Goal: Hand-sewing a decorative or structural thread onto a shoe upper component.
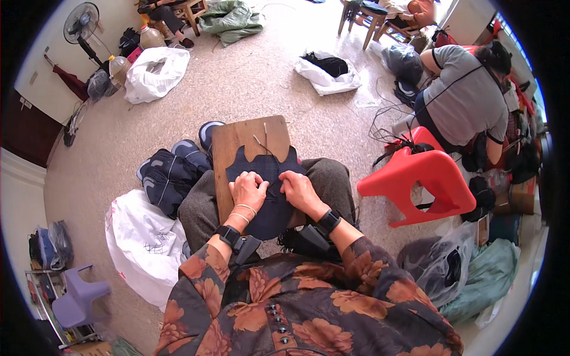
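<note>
A wooden board [240, 133] rests across my lap with a flat dark blue fabric piece [266, 219] on it, cut like a shoe upper. My left hand [248, 191] is closed, its fingertips pinched on the left part of the piece. From the other side my right hand [301, 191] also pinches the piece near its middle, thumb and forefinger together. Whether a thread runs between the fingers is too small to tell. Beyond the hands, a thin hook-like tool [261, 144] lies on the board's upper part.
Tied bundles of dark uppers [169, 178] lie left, beside a white sack [139, 237]. A red plastic stool [415, 178] stands right, cords on it. Another person [466, 95] bends over work behind it. Farther off are an open white bag [329, 74] and a fan [82, 24].
</note>
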Demonstrator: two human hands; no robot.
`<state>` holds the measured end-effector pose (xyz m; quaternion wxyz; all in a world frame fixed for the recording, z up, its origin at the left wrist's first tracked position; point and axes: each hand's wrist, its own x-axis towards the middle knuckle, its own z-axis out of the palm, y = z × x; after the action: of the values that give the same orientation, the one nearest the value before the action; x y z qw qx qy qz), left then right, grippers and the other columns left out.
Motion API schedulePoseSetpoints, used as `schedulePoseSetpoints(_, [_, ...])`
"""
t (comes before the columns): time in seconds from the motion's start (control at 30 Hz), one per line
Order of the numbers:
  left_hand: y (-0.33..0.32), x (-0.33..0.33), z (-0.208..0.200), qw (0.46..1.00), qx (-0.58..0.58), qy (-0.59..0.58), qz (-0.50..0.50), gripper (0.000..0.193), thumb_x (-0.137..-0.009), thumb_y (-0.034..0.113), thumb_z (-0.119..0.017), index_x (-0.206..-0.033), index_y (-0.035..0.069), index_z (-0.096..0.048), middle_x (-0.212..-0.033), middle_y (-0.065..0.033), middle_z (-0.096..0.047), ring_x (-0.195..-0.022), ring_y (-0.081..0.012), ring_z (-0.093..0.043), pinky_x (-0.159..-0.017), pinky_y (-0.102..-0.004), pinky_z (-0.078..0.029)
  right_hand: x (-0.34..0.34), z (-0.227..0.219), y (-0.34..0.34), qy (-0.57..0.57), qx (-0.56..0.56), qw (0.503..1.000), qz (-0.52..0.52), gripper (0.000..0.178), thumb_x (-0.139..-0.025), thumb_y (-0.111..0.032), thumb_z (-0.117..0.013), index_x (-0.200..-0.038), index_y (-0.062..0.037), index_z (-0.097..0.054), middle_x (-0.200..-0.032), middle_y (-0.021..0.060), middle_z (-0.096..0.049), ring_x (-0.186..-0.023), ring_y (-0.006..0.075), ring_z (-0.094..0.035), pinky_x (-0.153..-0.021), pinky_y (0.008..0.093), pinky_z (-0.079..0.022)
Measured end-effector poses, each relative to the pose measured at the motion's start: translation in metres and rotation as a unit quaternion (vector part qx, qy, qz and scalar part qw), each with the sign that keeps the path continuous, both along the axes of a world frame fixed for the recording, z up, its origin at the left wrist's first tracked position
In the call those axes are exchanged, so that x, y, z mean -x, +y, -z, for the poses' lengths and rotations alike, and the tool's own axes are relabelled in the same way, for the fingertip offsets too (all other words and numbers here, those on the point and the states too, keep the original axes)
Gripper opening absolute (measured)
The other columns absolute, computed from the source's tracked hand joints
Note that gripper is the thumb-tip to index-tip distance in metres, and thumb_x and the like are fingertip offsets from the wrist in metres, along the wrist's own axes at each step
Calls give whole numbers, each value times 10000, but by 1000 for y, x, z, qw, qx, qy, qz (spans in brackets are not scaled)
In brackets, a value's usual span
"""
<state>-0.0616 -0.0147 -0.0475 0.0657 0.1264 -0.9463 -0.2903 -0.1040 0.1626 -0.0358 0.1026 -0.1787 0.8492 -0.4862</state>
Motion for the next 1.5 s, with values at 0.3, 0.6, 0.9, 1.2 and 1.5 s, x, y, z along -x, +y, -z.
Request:
schedulePoseSetpoints(0.3, [-1, -3, 4, 997, -35, 69, 4, 161, -772, 223, -798, -739, 119, -681, -825, -38, -623, -844, -226, -631, -766, -398, -403, 23, -12, -21, 59, -182, 981, 8, 244, -887, -271, -714, -872, -30, -676, -894, 193, -722, -909, 375, -709, -788, 487, -561])
schedulePoseSetpoints(0.6, [2, 0, -8, 1000, -14, -19, 6, 132, -792, 177, -764, -756, 119, -652, -937, -67, -618, -995, -274, -614, -815, -453, -408, 23, 2, -26, 90, -190, 978, 13, 174, -836, -191, -715, -818, -36, -636, -827, 183, -697, -853, 371, -695, -747, 485, -548])
schedulePoseSetpoints(0.9, [5, -2, 4, 979, -196, 47, -41, 205, -804, 207, -757, -921, 88, -639, -848, -57, -684, -843, -274, -672, -802, -435, -416, 14, 15, -27, -3, 76, 995, 69, 118, -860, -92, -674, -941, -8, -652, -821, 138, -698, -798, 265, -715, -736, 371, -563])
schedulePoseSetpoints(1.2, [3, 11, -6, 999, -14, -44, -8, 229, -787, 294, -791, -794, 96, -676, -810, -69, -697, -828, -299, -676, -751, -468, -407, 15, 20, -23, -147, 217, 965, 23, 139, -906, -57, -642, -1013, 30, -660, -878, 31, -697, -838, 96, -652, -747, 263, -526])
schedulePoseSetpoints(1.5, [-11, 10, -18, 872, -480, 96, -11, 142, -1014, 79, -597, -1099, -32, -625, -837, -69, -696, -722, -143, -696, -696, -270, -583, 23, -19, -14, -245, 357, 901, 35, 205, -1051, -106, -513, -1193, 19, -593, -914, 49, -658, -848, 144, -662, -811, 291, -556])
